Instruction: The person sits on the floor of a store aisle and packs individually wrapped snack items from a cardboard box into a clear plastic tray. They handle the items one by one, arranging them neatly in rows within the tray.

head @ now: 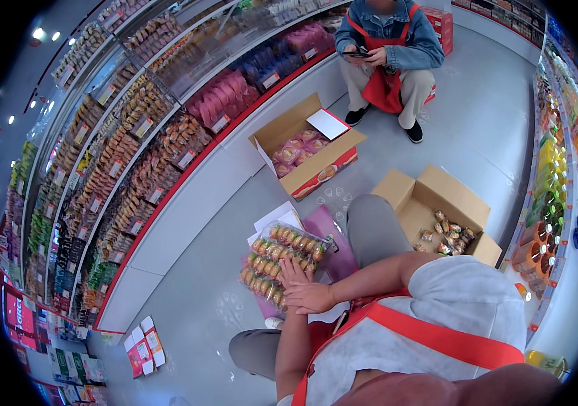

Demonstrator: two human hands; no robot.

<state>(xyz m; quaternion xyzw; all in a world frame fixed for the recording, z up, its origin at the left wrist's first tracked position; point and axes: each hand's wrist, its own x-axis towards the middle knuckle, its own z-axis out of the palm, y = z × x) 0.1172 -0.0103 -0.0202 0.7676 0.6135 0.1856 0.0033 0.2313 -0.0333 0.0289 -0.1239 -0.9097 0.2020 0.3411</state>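
My left hand (294,271) lies with spread fingers on clear plastic packs of small round snacks (274,254), which are arranged in rows. Across the left wrist and the back of that hand rests my right hand (312,298). The packs sit between my knees, above a pink plastic sheet (328,236) and beside white paper or card (281,217). To my right is an open cardboard box (454,195) with several small wrapped items (452,236) in it.
Another open carton (309,177) with pink-wrapped goods stands ahead, near a seated co-worker (393,51) holding a phone (357,54). Stocked shelves (167,122) curve along the left; bottles (532,248) line the right. Flattened printed card (145,347) lies on the floor.
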